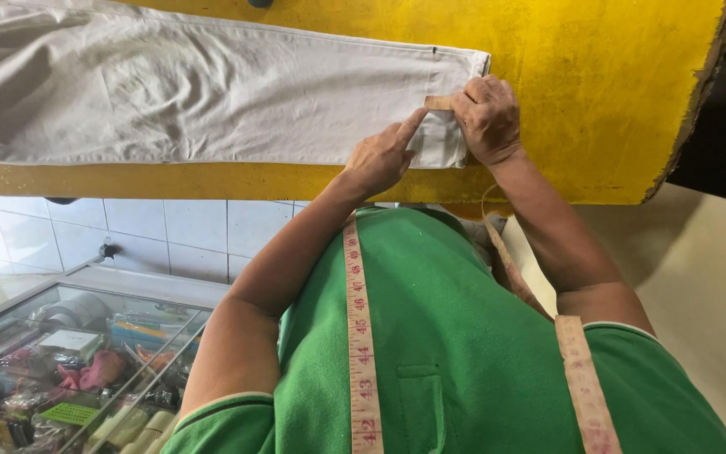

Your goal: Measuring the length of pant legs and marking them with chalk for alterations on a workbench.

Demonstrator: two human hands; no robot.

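Note:
A white trouser leg (212, 92) lies flat across a yellow table (581, 101), its hem at the right. My right hand (487, 118) rests on the hem corner and pinches the tan end of a measuring tape (439, 102) against the cloth. My left hand (384, 155) sits just below, its index finger stretched out and pressing the cloth beside the tape end, the other fingers curled. The rest of the tape (361, 353) hangs around my neck over a green shirt.
The table's worn right edge (699, 101) drops off to a dark gap. Below the table's near edge at the left stands a glass display case (86, 353) filled with several small goods, backed by a white tiled wall (144, 231). A cream surface (707, 277) lies at the right.

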